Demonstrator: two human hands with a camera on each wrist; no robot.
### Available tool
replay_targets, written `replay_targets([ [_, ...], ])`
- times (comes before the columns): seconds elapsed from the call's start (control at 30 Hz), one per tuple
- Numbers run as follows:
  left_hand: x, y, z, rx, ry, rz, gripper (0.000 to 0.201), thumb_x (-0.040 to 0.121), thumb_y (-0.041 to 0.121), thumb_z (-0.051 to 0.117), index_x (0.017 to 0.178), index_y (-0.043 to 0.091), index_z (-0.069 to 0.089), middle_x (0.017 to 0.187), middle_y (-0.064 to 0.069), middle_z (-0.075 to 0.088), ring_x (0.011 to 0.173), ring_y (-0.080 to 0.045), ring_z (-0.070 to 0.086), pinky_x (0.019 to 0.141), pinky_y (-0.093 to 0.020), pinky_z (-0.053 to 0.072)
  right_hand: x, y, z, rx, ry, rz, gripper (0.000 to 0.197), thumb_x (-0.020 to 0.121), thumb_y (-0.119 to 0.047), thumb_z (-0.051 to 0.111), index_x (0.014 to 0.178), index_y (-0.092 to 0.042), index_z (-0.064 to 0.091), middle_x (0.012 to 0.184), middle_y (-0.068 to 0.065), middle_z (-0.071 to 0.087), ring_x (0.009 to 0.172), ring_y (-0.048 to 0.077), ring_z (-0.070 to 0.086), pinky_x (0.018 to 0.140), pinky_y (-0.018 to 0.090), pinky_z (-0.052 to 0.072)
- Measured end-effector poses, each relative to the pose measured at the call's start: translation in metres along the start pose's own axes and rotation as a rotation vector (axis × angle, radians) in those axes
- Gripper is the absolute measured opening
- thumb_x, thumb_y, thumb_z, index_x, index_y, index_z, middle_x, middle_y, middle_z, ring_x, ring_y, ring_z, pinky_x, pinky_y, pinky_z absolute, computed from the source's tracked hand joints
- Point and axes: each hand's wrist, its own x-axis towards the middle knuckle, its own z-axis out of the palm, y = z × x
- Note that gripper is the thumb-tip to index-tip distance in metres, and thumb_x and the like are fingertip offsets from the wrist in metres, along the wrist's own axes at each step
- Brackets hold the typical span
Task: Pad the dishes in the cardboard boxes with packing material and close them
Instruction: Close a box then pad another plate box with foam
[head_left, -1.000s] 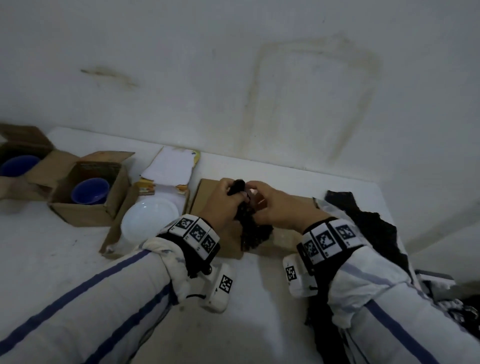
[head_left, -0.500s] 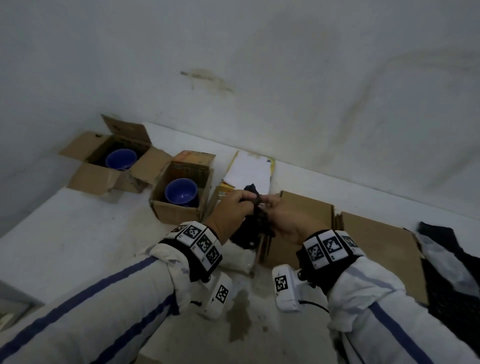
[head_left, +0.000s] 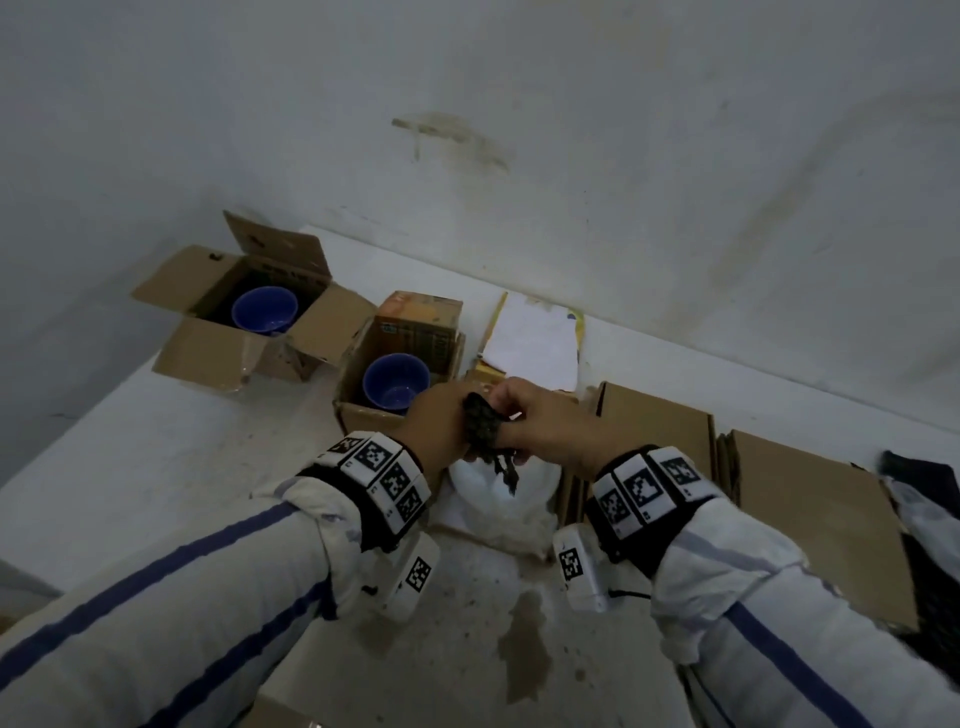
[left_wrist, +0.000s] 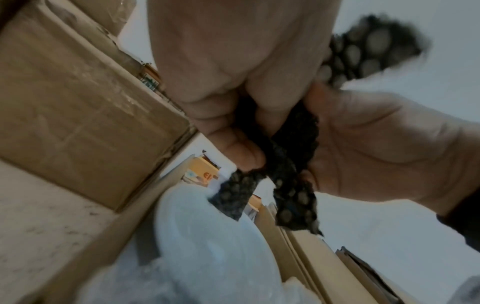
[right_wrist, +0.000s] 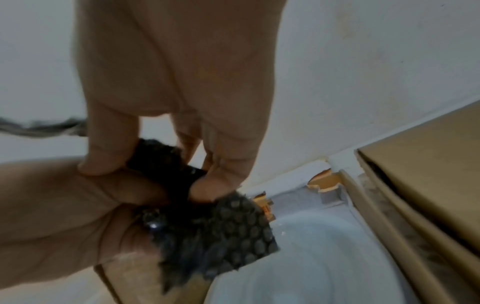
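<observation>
Both hands hold one small bunched piece of black bubble wrap (head_left: 483, 423) over a white plate (head_left: 501, 501) that lies in an open shallow box. My left hand (head_left: 441, 423) grips the wrap (left_wrist: 283, 148) from the left. My right hand (head_left: 524, 418) pinches the wrap (right_wrist: 207, 226) between thumb and fingers. The plate (right_wrist: 324, 257) shows just below the wrap's hanging corner. To the left stand two open cardboard boxes, the nearer one (head_left: 358, 415) with a blue bowl (head_left: 396, 381), the farther one (head_left: 208, 343) with another blue bowl (head_left: 264, 309).
Two closed cardboard boxes (head_left: 660, 431) (head_left: 810, 535) lie to the right of the plate's box. More black wrap (head_left: 930, 566) is heaped at the right edge. A raised white lid (head_left: 530, 343) leans against the wall behind the plate. A stain (head_left: 524, 639) marks the white surface in front.
The view swung left, bringing the two bowl boxes into frame. Both hands carried the black wrap from over the closed box to above the white plate and bunched it smaller.
</observation>
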Motion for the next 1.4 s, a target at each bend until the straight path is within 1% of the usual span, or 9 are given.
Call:
replay_targets([
  [0.13,-0.004,-0.011,-0.004,-0.19,-0.082,-0.034,0.03,0.081,-0.006,0.057,0.082,0.021,0.044,0.083,-0.001,0.053,0.081,-0.018,0.053,0.068,-0.022,0.043,0.006,-0.001,0.006,-0.038,0.105,0.046,0.016,0.086,-0.002,0.063,0.08,-0.015,0.057,0.068,0.004,0.062,0.053,0.013,0.06,0.057,0.029,0.055],
  [0.27,-0.019,-0.017,-0.011,-0.443,-0.286,-0.164,0.014,0.092,0.006,0.051,0.088,0.018,0.044,0.092,-0.011,0.058,0.081,-0.025,0.061,0.069,-0.033,0.052,0.01,0.007,0.02,0.203,0.017,0.229,0.01,0.088,0.001,0.059,0.095,-0.006,0.061,0.076,0.013,0.066,0.056,0.015,0.064,0.051,0.023,0.055],
  [0.43,-0.023,-0.033,-0.005,0.061,-0.161,-0.007,0.021,0.091,0.021,0.057,0.073,0.024,0.046,0.076,0.004,0.052,0.069,-0.012,0.05,0.062,-0.023,0.038,0.015,0.013,0.05,0.299,-0.022,0.356,0.012,0.09,0.002,0.053,0.095,-0.008,0.055,0.089,0.02,0.065,0.067,0.028,0.067,0.053,0.032,0.059],
  [0.6,-0.027,-0.05,0.009,0.294,-0.167,0.083,0.018,0.084,0.005,0.057,0.083,0.022,0.05,0.086,0.001,0.055,0.081,-0.017,0.054,0.068,-0.02,0.042,0.015,0.018,0.045,-0.315,-0.145,0.24,0.02,0.082,-0.003,0.06,0.094,-0.018,0.063,0.082,-0.001,0.057,0.073,0.012,0.055,0.059,0.019,0.044],
  [0.83,-0.026,-0.053,0.017,0.539,-0.288,0.177,0.018,0.087,0.003,0.053,0.097,0.006,0.068,0.106,-0.009,0.056,0.095,-0.023,0.054,0.078,-0.025,0.043,0.0,0.026,0.048,-0.91,-0.341,0.161,0.039,0.086,-0.015,0.062,0.123,-0.008,0.053,0.12,0.013,0.056,0.109,0.028,0.055,0.074,0.026,0.039],
  [1.07,-0.024,-0.054,0.016,0.663,-0.404,0.136,0.047,0.087,0.051,0.054,0.068,0.01,0.066,0.071,-0.007,0.066,0.064,-0.019,0.058,0.063,-0.032,0.049,-0.002,0.033,0.05,-0.993,-0.295,0.073,0.026,0.092,-0.013,0.05,0.112,-0.004,0.065,0.114,0.014,0.064,0.097,0.027,0.057,0.077,0.028,0.042],
  [1.17,-0.024,-0.05,0.02,0.71,-0.344,0.127,0.025,0.087,0.031,0.062,0.093,0.007,0.062,0.091,-0.009,0.064,0.082,-0.024,0.06,0.07,-0.033,0.049,-0.002,0.025,0.037,-0.945,-0.388,0.152,0.037,0.087,-0.008,0.052,0.124,-0.009,0.059,0.122,0.01,0.059,0.105,0.025,0.056,0.08,0.029,0.047],
  [1.27,-0.025,-0.047,0.024,0.699,-0.304,0.133,0.018,0.087,0.019,0.062,0.096,0.013,0.047,0.101,-0.01,0.059,0.088,-0.026,0.058,0.07,-0.033,0.045,-0.008,0.02,0.027,-0.951,-0.403,0.207,0.045,0.084,0.0,0.052,0.127,-0.012,0.048,0.121,0.01,0.05,0.088,0.021,0.049,0.058,0.023,0.04],
  [1.4,-0.027,-0.044,0.029,0.818,-0.33,0.143,0.015,0.093,0.01,0.049,0.104,0.005,0.059,0.111,-0.012,0.056,0.1,-0.027,0.058,0.081,-0.033,0.047,-0.015,0.026,0.034,-1.088,-0.407,0.13,0.032,0.087,-0.001,0.053,0.119,-0.002,0.054,0.101,0.012,0.051,0.077,0.019,0.045,0.054,0.024,0.034],
])
